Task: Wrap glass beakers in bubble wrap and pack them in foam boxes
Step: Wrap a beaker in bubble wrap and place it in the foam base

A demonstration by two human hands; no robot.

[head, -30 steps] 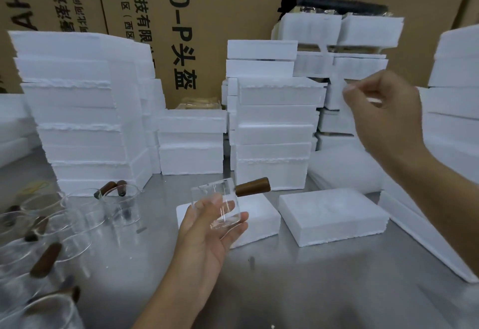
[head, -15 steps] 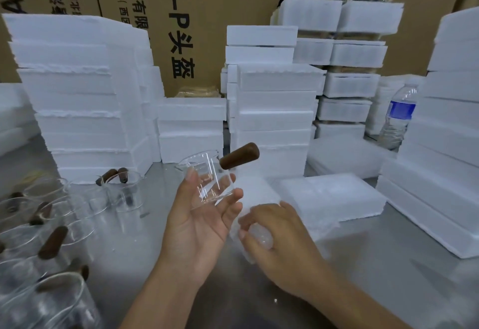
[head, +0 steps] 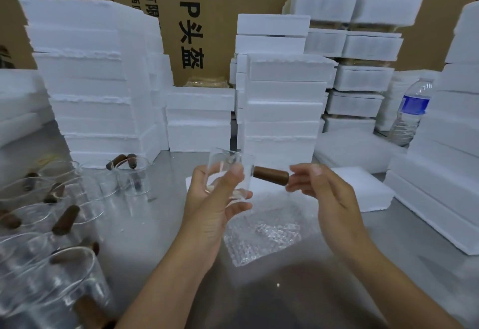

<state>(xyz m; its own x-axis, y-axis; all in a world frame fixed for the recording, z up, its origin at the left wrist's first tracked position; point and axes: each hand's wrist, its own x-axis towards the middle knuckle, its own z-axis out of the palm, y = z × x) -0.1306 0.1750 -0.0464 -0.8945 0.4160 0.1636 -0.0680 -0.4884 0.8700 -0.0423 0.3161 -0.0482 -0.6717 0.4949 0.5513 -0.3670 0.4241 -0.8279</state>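
Left grip (head: pixel 212 206) cups the light, slick, breakable beaker (head: pixel 225 158); right grip (head: pixel 329 193) pinches its wooden handle (head: pixel 270 176) at 3 o'clock, likely the surest hold.

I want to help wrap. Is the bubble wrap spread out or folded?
Spread out: the bubble wrap lies flat on the table.

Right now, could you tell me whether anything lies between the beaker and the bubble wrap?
Nothing visible does. The left hand holds the beaker above the bubble wrap, which lies bare on the table; only that hand's own fingers are under the glass. The right hand is at the tip of the handle.
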